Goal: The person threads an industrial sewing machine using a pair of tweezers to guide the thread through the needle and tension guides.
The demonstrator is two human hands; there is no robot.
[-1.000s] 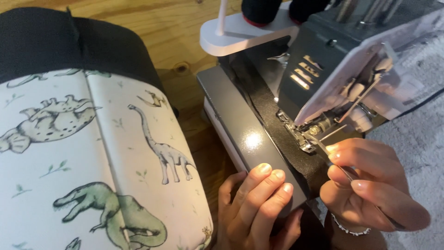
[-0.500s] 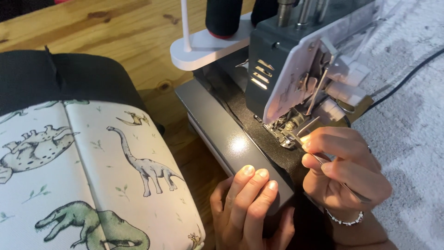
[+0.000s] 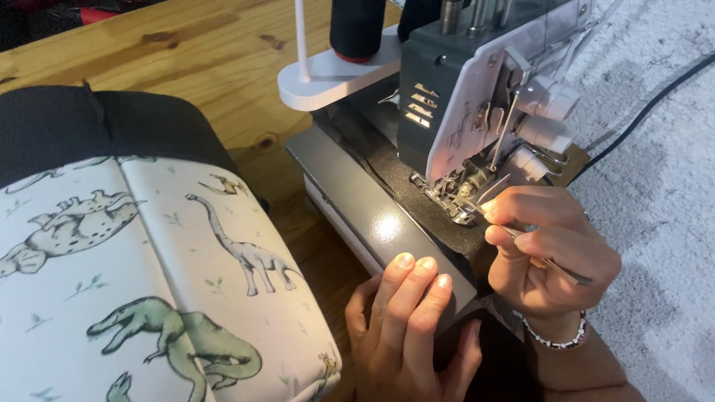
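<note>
Pinching tweezers [image 3: 547, 260] at presser foot [image 3: 454, 197], right hand [image 3: 547, 257]; left hand [image 3: 406, 327] flat, fingers together.

Right hand [image 3: 547, 257] pinches tweezers [image 3: 547, 260] at the presser foot [image 3: 450, 197] of the serger [image 3: 477, 112]. Left hand [image 3: 406, 327] rests fingers on the serger's near edge. Dinosaur-print fabric [image 3: 149, 275] lies left.

Wooden table [image 3: 186, 52] carries serger [image 3: 447, 134] and cushion [image 3: 149, 260].
</note>
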